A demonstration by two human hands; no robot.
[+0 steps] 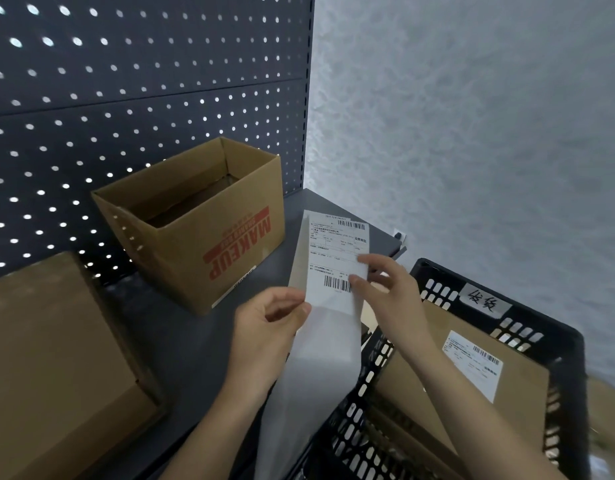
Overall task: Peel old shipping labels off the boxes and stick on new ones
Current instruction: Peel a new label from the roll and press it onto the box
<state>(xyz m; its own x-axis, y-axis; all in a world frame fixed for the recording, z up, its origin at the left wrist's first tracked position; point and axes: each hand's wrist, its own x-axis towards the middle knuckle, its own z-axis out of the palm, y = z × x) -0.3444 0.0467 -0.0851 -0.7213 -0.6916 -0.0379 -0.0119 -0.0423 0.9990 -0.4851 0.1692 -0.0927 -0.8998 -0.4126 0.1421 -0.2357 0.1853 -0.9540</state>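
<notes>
One label (333,252), left hand (268,327), right hand (392,292) pinching

The open cardboard box (195,223) at centre left bore red "MAKEUP", printed sideways. A white tag (484,301) on the black crate (558,341) at right carried handwritten Chinese characters. The held label (337,258) showed barcodes, but its print was too small to read.

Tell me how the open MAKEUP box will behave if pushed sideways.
The MAKEUP box looks empty inside, so probably light and likely to slide on the smooth grey shelf. With its top open, the walls may flex under a push.
</notes>
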